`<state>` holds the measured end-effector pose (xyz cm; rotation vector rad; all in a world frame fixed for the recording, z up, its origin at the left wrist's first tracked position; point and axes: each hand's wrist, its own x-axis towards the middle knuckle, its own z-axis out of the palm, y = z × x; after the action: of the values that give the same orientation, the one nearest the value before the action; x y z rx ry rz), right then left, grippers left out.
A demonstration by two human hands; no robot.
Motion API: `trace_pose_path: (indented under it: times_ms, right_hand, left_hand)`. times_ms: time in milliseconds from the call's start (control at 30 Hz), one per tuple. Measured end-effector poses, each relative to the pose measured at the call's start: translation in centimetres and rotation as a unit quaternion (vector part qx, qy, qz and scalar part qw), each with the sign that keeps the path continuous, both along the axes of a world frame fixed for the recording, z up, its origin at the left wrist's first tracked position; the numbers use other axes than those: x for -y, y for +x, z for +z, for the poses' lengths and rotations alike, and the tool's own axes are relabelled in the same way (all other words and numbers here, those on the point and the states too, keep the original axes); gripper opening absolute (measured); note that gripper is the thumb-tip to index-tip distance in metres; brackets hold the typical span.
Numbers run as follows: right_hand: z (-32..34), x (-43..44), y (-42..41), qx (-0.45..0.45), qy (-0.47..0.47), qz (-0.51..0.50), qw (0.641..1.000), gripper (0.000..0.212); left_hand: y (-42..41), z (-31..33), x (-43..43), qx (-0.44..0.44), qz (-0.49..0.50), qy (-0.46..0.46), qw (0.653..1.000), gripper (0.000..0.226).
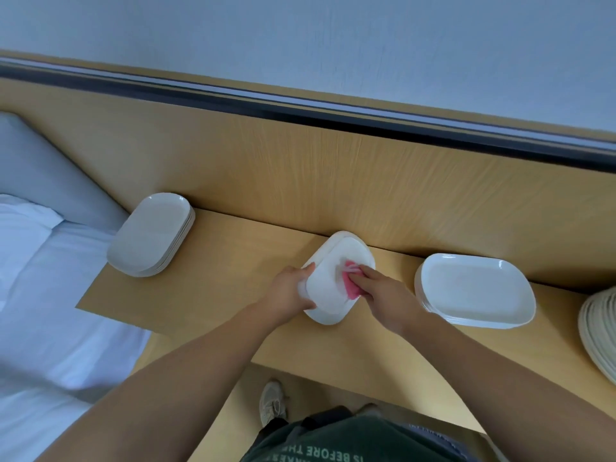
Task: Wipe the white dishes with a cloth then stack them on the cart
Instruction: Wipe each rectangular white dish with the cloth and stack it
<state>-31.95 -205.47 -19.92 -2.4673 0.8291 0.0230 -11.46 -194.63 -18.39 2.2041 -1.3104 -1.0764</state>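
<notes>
A white rounded-rectangular dish is held over a small pile of the same dishes in the middle of the wooden tabletop. My left hand grips the dish's left edge, thumb on top. My right hand presses a pink cloth onto the dish's right side, fingers curled over the cloth. A stack of white dishes stands at the left end of the tabletop. Another stack stands to the right of my hands.
A cream stack of plates shows at the right edge. A wooden back panel rises behind the tabletop, with a dark rail above it. A bed with white sheets lies at the left. My shoe is under the table edge.
</notes>
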Motion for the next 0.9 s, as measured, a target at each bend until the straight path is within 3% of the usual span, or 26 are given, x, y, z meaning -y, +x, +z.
trace_pose_path:
  times_ms: [133,233,367,600,900]
  right_hand:
    - [2.2,0.7,-0.8,0.071,-0.031,0.022,0.997,0.048]
    - [3.7,0.9,-1.0,0.111,-0.042,0.034,0.992,0.049]
    - [5.3,0.6,-0.8,0.162,-0.054,0.066,0.983,0.048]
    - [6.6,-0.1,2.7,0.167,-0.061,0.118,0.977,0.045]
    - [6.5,-1.5,9.8,0.155,-0.072,0.159,0.972,0.045]
  left_hand:
    - [-0.6,1.5,-1.1,-0.074,0.033,-0.089,0.993,0.062]
    - [-1.5,2.6,-1.8,-0.056,0.048,-0.112,0.991,0.041]
    - [-2.0,3.7,-2.9,0.009,0.070,-0.114,0.991,0.028]
    - [1.5,6.1,-6.7,0.257,0.134,-0.114,0.950,0.025]
    - [9.2,6.3,-11.1,0.385,0.134,-0.170,0.897,0.028]
